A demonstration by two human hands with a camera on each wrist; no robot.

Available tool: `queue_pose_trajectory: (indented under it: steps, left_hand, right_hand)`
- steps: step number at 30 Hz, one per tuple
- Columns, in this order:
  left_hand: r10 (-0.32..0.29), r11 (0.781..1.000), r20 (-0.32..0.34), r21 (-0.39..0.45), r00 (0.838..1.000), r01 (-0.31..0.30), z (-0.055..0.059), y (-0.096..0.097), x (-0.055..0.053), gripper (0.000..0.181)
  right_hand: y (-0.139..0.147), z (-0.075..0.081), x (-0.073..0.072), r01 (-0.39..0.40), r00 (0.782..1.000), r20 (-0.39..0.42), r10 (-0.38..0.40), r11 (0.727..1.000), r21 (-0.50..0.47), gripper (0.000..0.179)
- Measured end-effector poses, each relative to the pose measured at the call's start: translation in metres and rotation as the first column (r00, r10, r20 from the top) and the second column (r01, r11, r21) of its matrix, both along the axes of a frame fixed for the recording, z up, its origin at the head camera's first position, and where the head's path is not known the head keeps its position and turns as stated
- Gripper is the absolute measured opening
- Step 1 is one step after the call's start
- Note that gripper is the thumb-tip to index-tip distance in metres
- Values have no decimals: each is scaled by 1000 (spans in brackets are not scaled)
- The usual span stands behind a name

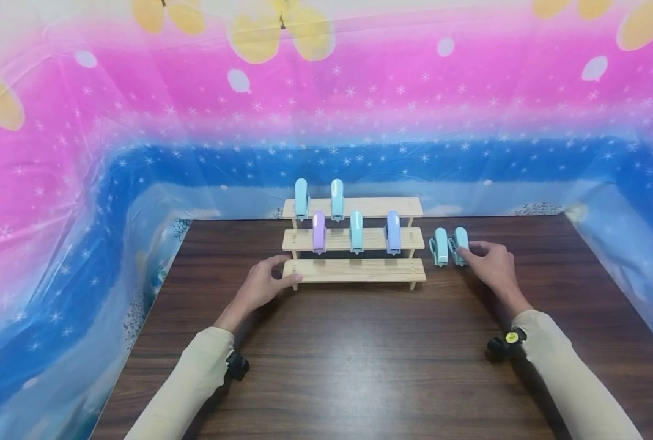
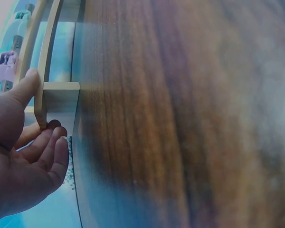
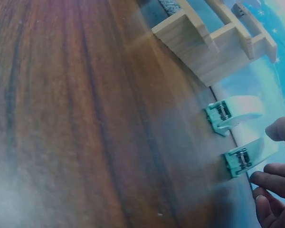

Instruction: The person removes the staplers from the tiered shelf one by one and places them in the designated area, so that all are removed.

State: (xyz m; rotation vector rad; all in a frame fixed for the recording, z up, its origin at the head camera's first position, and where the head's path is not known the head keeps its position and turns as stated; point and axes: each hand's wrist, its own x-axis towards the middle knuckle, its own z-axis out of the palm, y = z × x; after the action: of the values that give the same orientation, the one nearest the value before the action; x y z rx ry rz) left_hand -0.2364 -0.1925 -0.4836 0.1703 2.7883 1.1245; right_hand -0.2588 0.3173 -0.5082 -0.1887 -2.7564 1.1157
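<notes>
A three-step wooden rack [image 1: 354, 270] stands on the table. My left hand [image 1: 261, 282] grips the left end of its lowest step, thumb on top; in the left wrist view the fingers [image 2: 59, 156] curl by the step's end. Right of the rack, two mint-green staplers stand upright side by side. My right hand [image 1: 491, 266] is at the outer stapler [image 1: 461, 241], pinching it between thumb and fingers. The other mint stapler [image 1: 440, 247] stands just left of it. In the right wrist view the thumb [image 3: 279, 129] lies by the top of the outer stapler [image 3: 249, 156].
On the rack's top step stand two light-blue staplers [image 1: 301, 198]. The middle step bears a purple stapler [image 1: 318, 232], a mint stapler [image 1: 356, 232] and a periwinkle stapler [image 1: 393, 232]. A patterned pink and blue cloth [image 1: 238, 165] hangs behind the dark wooden table [image 1: 359, 354].
</notes>
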Motion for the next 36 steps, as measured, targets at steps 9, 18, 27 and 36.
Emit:
queue_pose_trajectory:
  steps: [9,18,27,36]
  left_hand:
    - [-1,1000,1,-2,1000,1,-1,0,0,74]
    - [-5,1000,-6,-6,1000,5,-2,-1,-1,74]
    - [-6,1000,-10,-7,1000,6,-2,-1,0,73]
    - [-6,1000,-8,2,1000,6,-2,-1,0,74]
  right_hand:
    - [2,22,5,42,999,-29,-43,998,-42,73]
    - [-6,48,10,14,997,-70,-19,998,-66,73]
    - [-23,71,7,-37,986,-163,30,999,-36,67]
    - [-48,94,-4,-114,963,-249,101,993,-37,57]
